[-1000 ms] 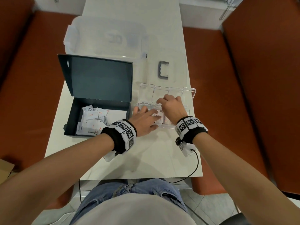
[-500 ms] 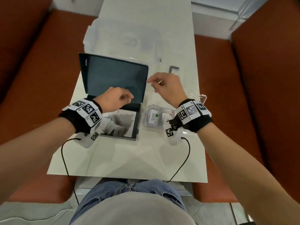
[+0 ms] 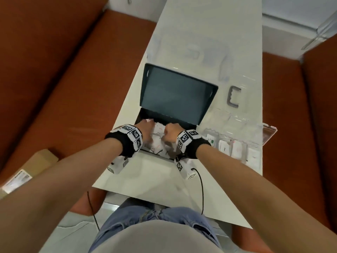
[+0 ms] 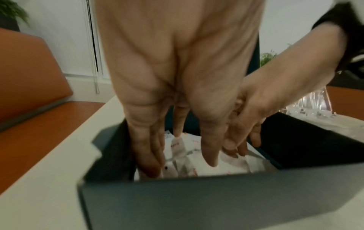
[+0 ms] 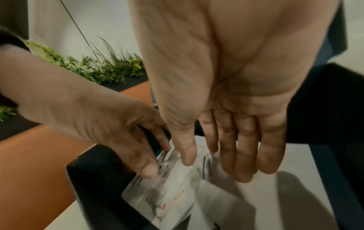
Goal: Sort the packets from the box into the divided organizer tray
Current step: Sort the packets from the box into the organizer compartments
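Note:
A dark box stands open on the white table, its lid upright behind a pile of small white packets. Both hands reach into it. My left hand points its straight fingers down onto the packets at the box's left side. Close beside it, my right hand lays flat, straight fingers on the packets. Neither hand visibly holds a packet. The clear divided organizer tray lies right of the box, with several packets in its near compartments.
A clear plastic bin sits at the table's far end, and a grey C-shaped handle lies behind the tray. Orange benches flank the table. A cardboard box rests on the left bench. Cables hang from both wrists.
Both hands left the organizer tray, swung left over the box, and now reach down into the packets. The head view has shifted, too.

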